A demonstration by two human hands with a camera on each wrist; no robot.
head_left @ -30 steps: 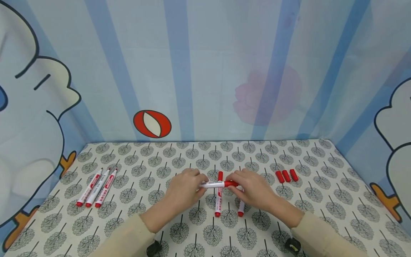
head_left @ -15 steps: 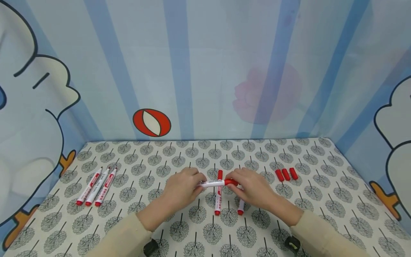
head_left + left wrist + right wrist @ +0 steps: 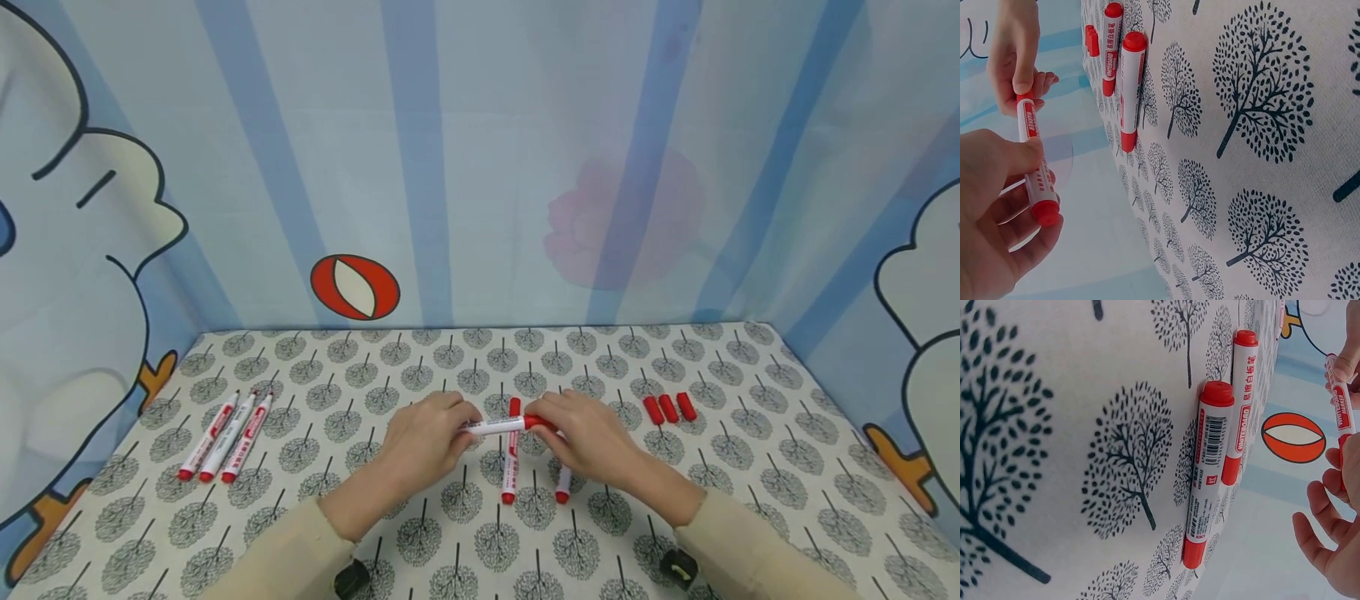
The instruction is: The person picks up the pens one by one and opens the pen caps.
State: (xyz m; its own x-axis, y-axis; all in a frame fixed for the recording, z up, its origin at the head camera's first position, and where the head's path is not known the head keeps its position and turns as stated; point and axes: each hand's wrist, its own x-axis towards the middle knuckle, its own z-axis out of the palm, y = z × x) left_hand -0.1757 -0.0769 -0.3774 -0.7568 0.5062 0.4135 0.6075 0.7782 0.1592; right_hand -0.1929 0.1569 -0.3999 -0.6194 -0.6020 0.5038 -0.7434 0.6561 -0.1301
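A whiteboard marker (image 3: pixel 498 426) with a white barrel is held level between both hands above the table, in the middle of the head view. My left hand (image 3: pixel 427 437) grips the barrel near its red tail, which shows in the left wrist view. At the other end, my right hand (image 3: pixel 588 435) pinches the red cap (image 3: pixel 534 421), and the cap sits against the barrel. Beneath them lie two capped markers: one (image 3: pixel 511 467) in full sight, the other (image 3: pixel 563 483) partly hidden by the right hand in the head view.
At the left, three uncapped markers (image 3: pixel 227 437) lie side by side. Three loose red caps (image 3: pixel 669 408) are lined up to the right of the hands. The tree-patterned tablecloth (image 3: pixel 360 492) runs back to a printed curtain (image 3: pixel 480 167).
The marker has tipped a little, its capped end now slightly higher. Both hands keep their hold and have barely moved. The things on the table lie as before.
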